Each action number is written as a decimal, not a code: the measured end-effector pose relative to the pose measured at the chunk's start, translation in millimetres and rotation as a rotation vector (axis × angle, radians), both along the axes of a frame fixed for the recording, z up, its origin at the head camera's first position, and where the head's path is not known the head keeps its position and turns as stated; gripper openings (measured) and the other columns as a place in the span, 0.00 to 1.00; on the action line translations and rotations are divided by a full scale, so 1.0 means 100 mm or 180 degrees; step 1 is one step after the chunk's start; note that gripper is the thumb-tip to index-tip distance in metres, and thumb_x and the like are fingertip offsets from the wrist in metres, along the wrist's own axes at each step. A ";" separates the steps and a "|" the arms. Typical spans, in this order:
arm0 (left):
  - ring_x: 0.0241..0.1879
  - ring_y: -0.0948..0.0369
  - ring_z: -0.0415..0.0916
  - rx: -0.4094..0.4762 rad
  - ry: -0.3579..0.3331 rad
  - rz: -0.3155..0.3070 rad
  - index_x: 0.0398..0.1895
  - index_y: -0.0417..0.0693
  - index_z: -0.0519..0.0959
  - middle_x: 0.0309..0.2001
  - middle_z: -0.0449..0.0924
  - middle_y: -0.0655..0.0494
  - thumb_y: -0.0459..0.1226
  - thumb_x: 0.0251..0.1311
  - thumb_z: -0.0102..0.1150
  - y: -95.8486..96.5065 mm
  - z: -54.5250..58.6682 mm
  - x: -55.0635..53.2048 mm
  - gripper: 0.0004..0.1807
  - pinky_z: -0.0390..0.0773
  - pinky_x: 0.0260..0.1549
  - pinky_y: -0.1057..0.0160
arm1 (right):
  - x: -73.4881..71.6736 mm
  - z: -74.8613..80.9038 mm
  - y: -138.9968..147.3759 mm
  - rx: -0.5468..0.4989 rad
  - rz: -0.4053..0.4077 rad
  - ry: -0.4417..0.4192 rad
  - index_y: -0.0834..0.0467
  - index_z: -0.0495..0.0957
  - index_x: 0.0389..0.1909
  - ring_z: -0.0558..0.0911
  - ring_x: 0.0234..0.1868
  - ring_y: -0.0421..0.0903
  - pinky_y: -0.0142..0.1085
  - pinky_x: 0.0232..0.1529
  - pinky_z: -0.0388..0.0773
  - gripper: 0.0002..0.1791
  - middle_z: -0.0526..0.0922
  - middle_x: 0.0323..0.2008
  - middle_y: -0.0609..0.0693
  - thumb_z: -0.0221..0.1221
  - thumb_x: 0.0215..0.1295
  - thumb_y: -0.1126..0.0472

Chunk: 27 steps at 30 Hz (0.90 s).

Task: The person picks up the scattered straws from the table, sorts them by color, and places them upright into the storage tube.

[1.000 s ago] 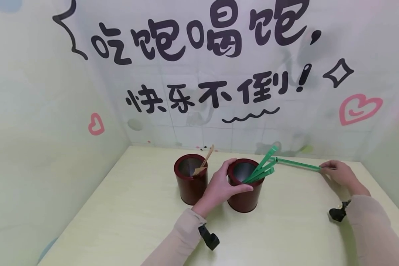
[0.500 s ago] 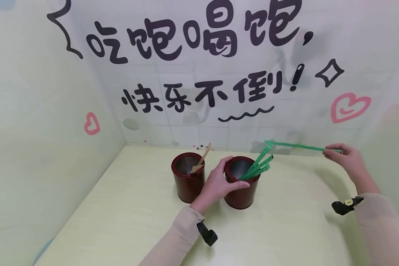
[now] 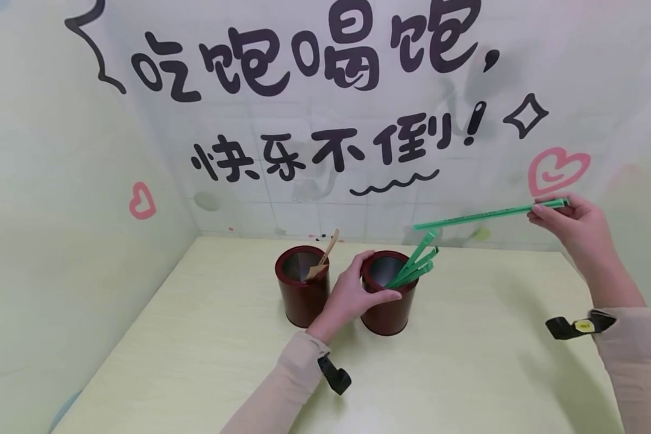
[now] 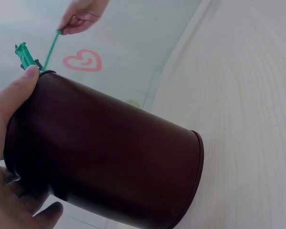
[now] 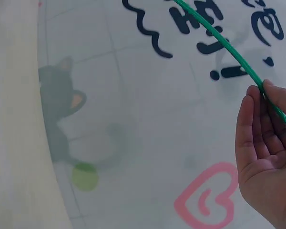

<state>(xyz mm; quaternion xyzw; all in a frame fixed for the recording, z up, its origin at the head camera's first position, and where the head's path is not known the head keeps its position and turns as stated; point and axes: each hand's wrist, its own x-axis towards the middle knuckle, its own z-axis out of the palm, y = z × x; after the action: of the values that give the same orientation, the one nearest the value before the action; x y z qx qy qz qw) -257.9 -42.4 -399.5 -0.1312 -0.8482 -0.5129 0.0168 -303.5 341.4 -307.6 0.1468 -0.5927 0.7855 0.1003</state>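
My left hand (image 3: 352, 296) grips the upper part of a dark red cylindrical canister (image 3: 386, 316), thumb and fingers around its rim. Several green paper-wrapped sticks (image 3: 412, 268) lean out of its right side. In the left wrist view the canister (image 4: 105, 148) fills the middle, with the thumb at its rim. Up at the right, my right hand (image 3: 580, 235) pinches one long thin green stick (image 3: 477, 215) near its end. The stick points left, its far tip just above the leaning ones. The right wrist view shows thumb and fingertips meeting on the stick (image 5: 229, 50).
A second dark red canister (image 3: 304, 304) stands left of the first, with brown paper-wrapped pieces (image 3: 325, 256) inside. Both are on a pale wood-grain table (image 3: 466, 361). Behind rises a white wall sheet (image 3: 282, 211) with black lettering and pink hearts.
My right hand has lifted the green stick from the tabletop up to the height of the wall's heart, swinging it over the canister. My left hand keeps its hold on the canister.
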 end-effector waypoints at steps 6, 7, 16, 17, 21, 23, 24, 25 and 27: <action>0.64 0.55 0.72 0.0033 -0.0023 -0.0038 0.74 0.55 0.60 0.67 0.72 0.53 0.52 0.47 0.77 0.00 0.00 -0.01 0.52 0.77 0.61 0.50 | 0.09 0.24 -0.32 -0.0109 0.0249 0.0293 0.66 0.83 0.43 0.89 0.33 0.45 0.31 0.42 0.85 0.13 0.89 0.35 0.52 0.53 0.66 0.79; 0.64 0.55 0.72 0.0033 -0.0025 -0.0045 0.74 0.55 0.60 0.67 0.72 0.54 0.52 0.47 0.77 0.01 -0.01 0.00 0.52 0.77 0.61 0.50 | 0.11 0.26 -0.37 -0.0079 0.0289 0.0357 0.66 0.83 0.44 0.89 0.33 0.45 0.31 0.42 0.85 0.13 0.89 0.35 0.52 0.53 0.66 0.80; 0.66 0.54 0.70 -0.0017 -0.0039 -0.0022 0.75 0.55 0.59 0.69 0.70 0.54 0.53 0.48 0.77 0.01 0.00 -0.01 0.52 0.76 0.62 0.49 | 0.17 0.41 -0.84 0.1299 0.0400 0.0888 0.61 0.83 0.46 0.87 0.35 0.37 0.24 0.43 0.83 0.14 0.88 0.36 0.43 0.57 0.65 0.77; 0.66 0.54 0.70 -0.0025 -0.0034 -0.0023 0.75 0.54 0.59 0.69 0.70 0.53 0.53 0.48 0.76 0.01 0.00 -0.02 0.52 0.76 0.62 0.49 | 0.17 0.41 -0.88 0.1589 0.0366 0.0949 0.61 0.82 0.48 0.86 0.36 0.35 0.23 0.43 0.82 0.14 0.87 0.37 0.41 0.58 0.65 0.77; 0.67 0.53 0.69 -0.0096 0.0010 -0.0020 0.76 0.53 0.56 0.70 0.68 0.51 0.53 0.48 0.76 0.01 0.02 -0.03 0.54 0.76 0.63 0.49 | 0.20 0.40 -0.98 0.2482 0.0150 0.1169 0.62 0.79 0.53 0.83 0.41 0.31 0.20 0.43 0.80 0.17 0.84 0.40 0.35 0.62 0.64 0.74; 0.70 0.53 0.67 -0.0193 0.0105 0.0008 0.77 0.52 0.54 0.72 0.65 0.50 0.54 0.47 0.77 0.01 0.02 -0.03 0.57 0.74 0.64 0.48 | 0.22 0.39 -0.99 0.2626 0.0091 0.1199 0.66 0.77 0.54 0.82 0.42 0.31 0.19 0.45 0.80 0.17 0.83 0.40 0.34 0.62 0.63 0.74; 0.72 0.53 0.65 -0.0263 0.0165 0.0021 0.78 0.53 0.52 0.74 0.63 0.51 0.55 0.47 0.77 0.00 0.03 -0.03 0.58 0.73 0.66 0.48 | 0.22 0.39 -0.98 0.2671 0.0067 0.1190 0.67 0.77 0.54 0.82 0.43 0.30 0.19 0.45 0.79 0.18 0.83 0.40 0.33 0.62 0.64 0.73; 0.73 0.54 0.62 -0.0354 0.0237 0.0031 0.79 0.54 0.51 0.76 0.60 0.52 0.55 0.46 0.77 -0.01 0.04 -0.02 0.60 0.72 0.67 0.48 | 0.23 0.39 -0.97 0.2701 0.0047 0.1174 0.68 0.76 0.54 0.82 0.43 0.30 0.18 0.45 0.79 0.18 0.82 0.40 0.33 0.62 0.64 0.73; 0.76 0.55 0.57 -0.0569 0.0441 0.0010 0.79 0.55 0.49 0.78 0.54 0.55 0.57 0.45 0.77 -0.02 0.10 0.00 0.62 0.70 0.68 0.48 | 0.24 0.38 -0.94 0.2735 0.0006 0.1143 0.68 0.76 0.55 0.81 0.43 0.29 0.17 0.47 0.78 0.17 0.82 0.41 0.32 0.61 0.65 0.73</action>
<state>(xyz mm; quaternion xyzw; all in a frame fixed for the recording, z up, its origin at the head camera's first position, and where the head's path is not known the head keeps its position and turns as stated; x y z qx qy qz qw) -257.7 -44.2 -389.7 -0.1660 -0.8876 -0.4248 0.0644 -279.6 247.5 -269.6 0.3093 -0.8376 0.4310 0.1307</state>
